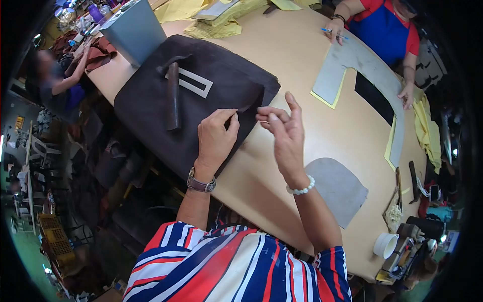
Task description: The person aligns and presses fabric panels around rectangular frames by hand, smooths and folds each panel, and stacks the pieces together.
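Observation:
A stack of dark brown sheets (146, 110), leather or cloth, lies on the table. My left hand (216, 138) wears a watch and pinches the lifted edge of the top sheet at its near right side. Just right of that edge is my right hand (288, 133), with a beaded bracelet at the wrist. Its fingers are apart, and I see nothing held in them. On the stack rest a hammer (173, 98) with a dark handle and a pale rectangular frame (204, 91) with a slot, partly under the hammer.
A grey rounded piece (337, 189) lies right of my right arm. Across the table, a person's hands touch a large grey pattern piece (347, 55) edged in yellow. A grey metal box (135, 32) stands behind the stack. A white cup (385, 245) and tools sit at the right edge.

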Available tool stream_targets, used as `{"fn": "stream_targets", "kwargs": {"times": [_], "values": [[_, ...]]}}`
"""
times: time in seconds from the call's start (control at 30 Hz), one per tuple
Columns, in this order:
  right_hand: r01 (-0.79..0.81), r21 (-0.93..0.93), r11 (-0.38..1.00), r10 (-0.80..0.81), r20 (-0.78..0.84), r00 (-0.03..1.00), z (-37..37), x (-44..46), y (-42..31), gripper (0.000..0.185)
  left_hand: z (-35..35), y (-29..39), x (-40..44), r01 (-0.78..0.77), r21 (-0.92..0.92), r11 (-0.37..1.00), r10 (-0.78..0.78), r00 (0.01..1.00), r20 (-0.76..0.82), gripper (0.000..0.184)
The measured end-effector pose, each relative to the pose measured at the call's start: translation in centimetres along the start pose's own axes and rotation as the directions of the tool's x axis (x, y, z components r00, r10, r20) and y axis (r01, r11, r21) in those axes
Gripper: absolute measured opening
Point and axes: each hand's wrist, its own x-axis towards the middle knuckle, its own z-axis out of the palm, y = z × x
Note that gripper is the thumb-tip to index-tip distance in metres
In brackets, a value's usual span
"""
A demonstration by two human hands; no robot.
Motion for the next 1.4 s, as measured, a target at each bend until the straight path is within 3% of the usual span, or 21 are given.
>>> {"fn": "stream_targets", "kwargs": {"times": [0.1, 0.13, 0.27, 0.37, 0.43, 0.5, 0.57, 0.6, 0.63, 0.7, 0.83, 0.97, 1.13, 1.17, 1.2, 1.27, 1.4], "values": [[-0.074, -0.265, 0.961, 0.084, 0.026, 0.996, 2.0, 1.2, 0.7, 0.073, -0.8, 0.1, 0.1, 0.082, -0.108, 0.991, -0.081, 0.997, 0.012, 0.014], [-0.109, -0.286, 0.952, 0.119, 0.016, 0.993, 2.5, 1.6, 0.8, 0.086, -1.0, 0.4, 0.1, 0.106, -0.129, 0.986, -0.104, 0.994, 0.025, 0.013], [-0.034, -0.405, 0.914, 0.026, -0.024, 0.999, 3.7, 2.6, 2.1, 0.098, -1.3, -0.3, 0.1, 0.115, -0.223, 0.968, -0.114, 0.993, 0.016, 0.013], [0.089, -0.641, 0.762, -0.149, -0.04, 0.988, 3.8, 3.4, 3.7, 0.093, -2.4, -0.4, 0.3, 0.135, -0.277, 0.951, -0.134, 0.991, 0.024, 0.013], [0.134, -0.653, 0.746, -0.192, -0.019, 0.981, 4.0, 3.9, 4.3, 0.09, -3.7, -1.8, 1.3, -0.052, 0.108, 0.993, 0.068, 0.986, -0.149, 0.022], [0.184, -0.663, 0.726, -0.226, 0.023, 0.974, 4.6, 3.7, 4.3, 0.088, -5.2, -3.2, 2.4, -0.004, 0.439, 0.898, 0.109, 0.971, -0.214, 0.038], [0.249, -0.668, 0.701, -0.25, 0.098, 0.963, 6.0, 3.2, 3.8, 0.086, -5.9, -5.2, 3.0, 0.163, 0.566, 0.808, -0.045, 0.975, -0.217, 0.052], [0.316, -0.671, 0.67, -0.295, 0.149, 0.944, 6.7, 2.8, 3.7, 0.087, -6.1, -6.4, 3.4, 0.242, 0.527, 0.815, -0.175, 0.969, -0.174, 0.055], [0.357, -0.672, 0.649, -0.322, 0.183, 0.929, 7.6, 2.5, 3.5, 0.087, -6.3, -7.6, 3.8, 0.246, 0.456, 0.855, -0.197, 0.968, -0.152, 0.055], [0.296, -0.65, 0.7, -0.184, 0.236, 0.954, 8.9, 1.7, 2.4, 0.085, -6.5, -9.6, 4.4, 0.259, 0.307, 0.916, -0.239, 0.966, -0.103, 0.054], [0.286, -0.411, 0.866, -0.284, 0.069, 0.956, 8.6, 1.1, 0.7, 0.077, -7.8, -9.4, 4.8, 0.364, -0.007, 0.931, -0.362, 0.925, -0.117, 0.055], [0.343, -0.425, 0.838, -0.44, -0.154, 0.884, 4.3, 1.1, -1.5, 0.066, -9.0, -9.1, 4.8, 0.258, -0.092, 0.962, -0.271, 0.941, -0.201, 0.055], [0.159, -0.45, 0.879, -0.321, -0.312, 0.894, -3.4, -0.7, -3.5, 0.061, -9.5, -9.0, 5.0, 0.234, -0.007, 0.972, -0.23, 0.951, -0.204, 0.054], [0.137, -0.588, 0.797, -0.376, -0.306, 0.875, -5.7, -1.2, -3.2, 0.06, -9.4, -9.0, 5.0, 0.238, 0.043, 0.97, -0.225, 0.953, -0.204, 0.054], [0.12, -0.578, 0.807, -0.364, -0.326, 0.873, -7.3, -2.1, -3.6, 0.06, -9.3, -9.1, 5.0, 0.241, 0.092, 0.966, -0.219, 0.954, -0.203, 0.054], [0.041, -0.748, 0.662, -0.399, -0.306, 0.864, -11.1, -3.7, -4.5, 0.06, -9.0, -9.4, 4.7, 0.222, 0.161, 0.962, -0.192, 0.964, -0.182, 0.053], [-0.057, -0.802, 0.595, -0.387, -0.348, 0.854, -17.4, -7.7, -6.7, 0.062, -8.3, -8.6, 4.3, 0.142, 0.303, 0.942, -0.113, 0.987, -0.111, 0.051]]}}
